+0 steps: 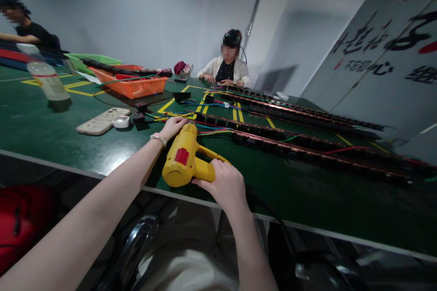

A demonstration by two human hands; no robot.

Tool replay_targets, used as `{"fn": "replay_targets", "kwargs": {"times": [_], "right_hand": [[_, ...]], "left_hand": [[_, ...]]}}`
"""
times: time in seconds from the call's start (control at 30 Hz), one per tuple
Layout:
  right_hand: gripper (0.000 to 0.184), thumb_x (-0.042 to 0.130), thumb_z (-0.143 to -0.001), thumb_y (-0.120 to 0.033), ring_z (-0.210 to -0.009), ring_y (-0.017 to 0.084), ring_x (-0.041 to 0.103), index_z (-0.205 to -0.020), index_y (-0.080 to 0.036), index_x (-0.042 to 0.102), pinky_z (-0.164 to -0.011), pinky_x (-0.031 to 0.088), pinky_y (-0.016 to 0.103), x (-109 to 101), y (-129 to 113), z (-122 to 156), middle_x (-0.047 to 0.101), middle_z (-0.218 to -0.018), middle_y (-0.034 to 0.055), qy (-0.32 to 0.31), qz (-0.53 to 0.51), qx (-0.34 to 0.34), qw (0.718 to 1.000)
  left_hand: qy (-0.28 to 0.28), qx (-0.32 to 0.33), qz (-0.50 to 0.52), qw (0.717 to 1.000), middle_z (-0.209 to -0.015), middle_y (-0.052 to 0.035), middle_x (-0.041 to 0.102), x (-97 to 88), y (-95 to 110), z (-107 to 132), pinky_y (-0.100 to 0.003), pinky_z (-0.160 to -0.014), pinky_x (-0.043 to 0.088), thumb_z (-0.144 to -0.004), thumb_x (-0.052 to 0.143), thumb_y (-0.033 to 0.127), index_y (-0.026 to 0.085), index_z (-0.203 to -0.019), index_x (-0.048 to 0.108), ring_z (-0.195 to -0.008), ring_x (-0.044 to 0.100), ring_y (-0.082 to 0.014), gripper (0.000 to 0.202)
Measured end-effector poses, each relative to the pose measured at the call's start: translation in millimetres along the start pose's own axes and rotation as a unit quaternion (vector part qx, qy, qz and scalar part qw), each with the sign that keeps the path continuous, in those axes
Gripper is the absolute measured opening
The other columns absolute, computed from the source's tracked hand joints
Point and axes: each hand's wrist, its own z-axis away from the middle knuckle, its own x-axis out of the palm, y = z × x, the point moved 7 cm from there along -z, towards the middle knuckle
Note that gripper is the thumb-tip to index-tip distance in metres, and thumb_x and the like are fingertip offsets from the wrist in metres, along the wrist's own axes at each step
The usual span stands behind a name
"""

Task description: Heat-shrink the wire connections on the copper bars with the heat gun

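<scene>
A yellow heat gun [182,159] with a red label is held over the front edge of the green table, its vented end pointing away from me. My right hand [227,182] is wrapped round its handle. Just beyond the gun, my left hand [173,128] has its fingers bent around coloured wires [213,131]; the fingertips are partly hidden. These wires run to long black strips with copper-coloured bars [273,145] lying to the right. Small black connectors [139,119] sit left of my left hand.
Left on the green table [85,154] lie a phone [100,121], a white earbud case [121,122] and a bottle [48,79]. An orange basket [133,87] and a green basket [102,61] stand farther back. More strips [300,111] extend right. Two people sit beyond.
</scene>
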Motion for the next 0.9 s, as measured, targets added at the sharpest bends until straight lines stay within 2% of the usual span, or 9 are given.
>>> {"fn": "replay_targets", "kwargs": {"times": [0.07,0.2,0.53,0.73,0.9], "right_hand": [[0.051,0.063,-0.068,-0.068,-0.078,0.019,0.06,-0.081,-0.02,0.054,-0.066,0.036,0.03,-3,6,2,0.064,-0.08,0.0015,-0.006,0.0,0.007,1.0],[0.048,0.064,-0.069,-0.066,-0.076,0.019,0.06,-0.081,-0.02,0.055,-0.062,0.035,0.028,-10,24,7,0.064,-0.079,0.0011,-0.01,0.012,0.023,1.0],[0.045,0.058,-0.073,-0.067,-0.074,0.019,0.059,-0.079,-0.023,0.053,-0.056,0.033,0.028,-33,75,36,0.063,-0.075,0.0005,-0.007,0.094,0.088,0.992],[0.042,0.058,-0.075,-0.064,-0.074,0.019,0.061,-0.076,-0.023,0.05,-0.055,0.033,0.027,-32,79,37,0.064,-0.076,0.0008,-0.013,0.114,0.102,0.988],[0.044,0.057,-0.075,-0.064,-0.074,0.022,0.062,-0.077,-0.021,0.051,-0.058,0.035,0.029,-30,61,33,0.065,-0.075,0.0038,0.014,0.138,0.093,0.986]], "left_hand": [[-0.021,-0.007,-0.01,1.0,-0.07,-0.0032,0.063,4.1,-4,-3,-0.026,-0.062,0.044,-0.08,0.053,0.055,0.011,-0.077,0.066,-0.066,0.054,-0.0149,0.046],[-0.033,-0.012,-0.015,0.999,-0.075,-0.006,0.067,8.5,-11,-5,-0.026,-0.06,0.04,-0.076,0.048,0.061,0.012,-0.082,0.068,-0.067,0.054,-0.0159,0.053],[-0.024,-0.018,0.038,0.999,-0.08,-0.0084,0.071,11.6,-15,-6,-0.026,-0.061,0.042,-0.073,0.052,0.06,0.012,-0.078,0.07,-0.068,0.058,-0.0172,0.052],[-0.028,-0.02,0.019,0.999,-0.076,-0.0082,0.069,12.7,-16,-6,-0.027,-0.062,0.041,-0.075,0.05,0.057,0.011,-0.078,0.07,-0.067,0.058,-0.0182,0.05],[-0.033,-0.019,-0.01,0.999,-0.073,-0.0066,0.068,12.2,-13,-5,-0.027,-0.064,0.04,-0.077,0.046,0.052,0.012,-0.075,0.07,-0.068,0.058,-0.0181,0.047]]}}
